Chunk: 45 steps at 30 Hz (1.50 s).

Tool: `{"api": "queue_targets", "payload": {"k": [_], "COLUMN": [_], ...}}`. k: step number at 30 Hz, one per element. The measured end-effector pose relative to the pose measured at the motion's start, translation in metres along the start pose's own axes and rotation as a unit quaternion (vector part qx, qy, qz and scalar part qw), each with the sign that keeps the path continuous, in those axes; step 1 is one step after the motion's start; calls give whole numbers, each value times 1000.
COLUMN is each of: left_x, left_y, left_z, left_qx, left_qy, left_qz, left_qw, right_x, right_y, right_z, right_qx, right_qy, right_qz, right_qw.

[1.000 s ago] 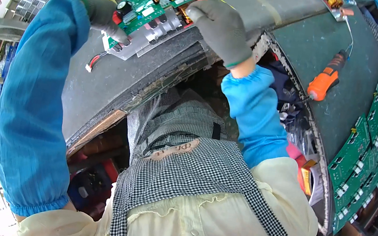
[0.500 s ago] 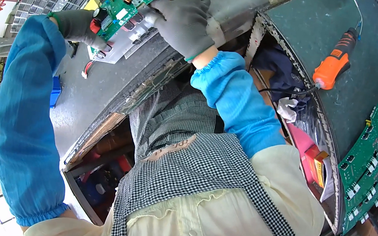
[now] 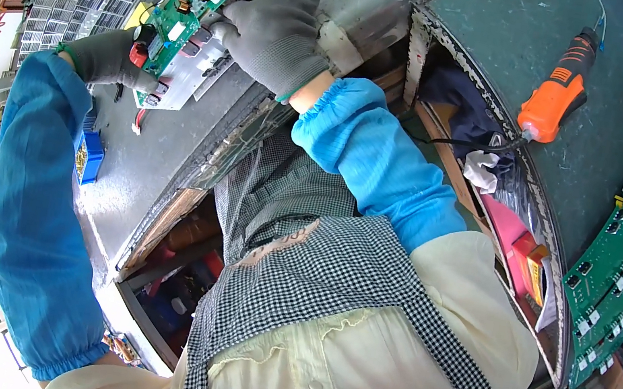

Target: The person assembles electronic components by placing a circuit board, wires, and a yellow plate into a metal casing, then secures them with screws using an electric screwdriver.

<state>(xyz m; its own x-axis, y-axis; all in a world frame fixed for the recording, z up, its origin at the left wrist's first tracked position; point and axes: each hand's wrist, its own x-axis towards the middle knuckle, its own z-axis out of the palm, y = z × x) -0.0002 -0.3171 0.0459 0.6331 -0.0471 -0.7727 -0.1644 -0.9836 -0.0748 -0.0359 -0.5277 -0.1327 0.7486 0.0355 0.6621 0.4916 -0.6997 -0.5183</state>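
Touching one circuit board (image 3: 200,1): two hands (image 3: 273,35)

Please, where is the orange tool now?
In the head view, the orange tool lies at upper right on the dark bench, left of the green boards.
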Motion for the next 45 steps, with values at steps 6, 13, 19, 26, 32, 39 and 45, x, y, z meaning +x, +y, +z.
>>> {"api": "queue_targets", "payload": {"k": [6,13,19,26,32,39,45], "left_x": [-1,-3,0,-5,-14,-4,-1], "left_y": [0,4,-9,-9,11,-18,-18], "left_z": [1,-2,5,4,-1,11,14], "left_qx": [-1,-26,22,2,13,38,26], "left_qy": [22,6,40,38,32,65,62], "left_qz": [-21,-24,11,25,-6,15,43], "left_qw": [1000,999,999,999,999,997,997], "right_x": [2,-1,0,2,1,1,2], "right_y": [3,4,1,-1,2,-3,8], "right_z": [3,0,-1,-1,-1,-2,-6], "right_qx": [26,39,68,60,53,48,209], "right_qy": [24,23,13,27,55,45,76], "right_qz": [-7,-1,5,-9,-26,-40,-81], "right_qw": [999,999,998,998,997,997,972]}}
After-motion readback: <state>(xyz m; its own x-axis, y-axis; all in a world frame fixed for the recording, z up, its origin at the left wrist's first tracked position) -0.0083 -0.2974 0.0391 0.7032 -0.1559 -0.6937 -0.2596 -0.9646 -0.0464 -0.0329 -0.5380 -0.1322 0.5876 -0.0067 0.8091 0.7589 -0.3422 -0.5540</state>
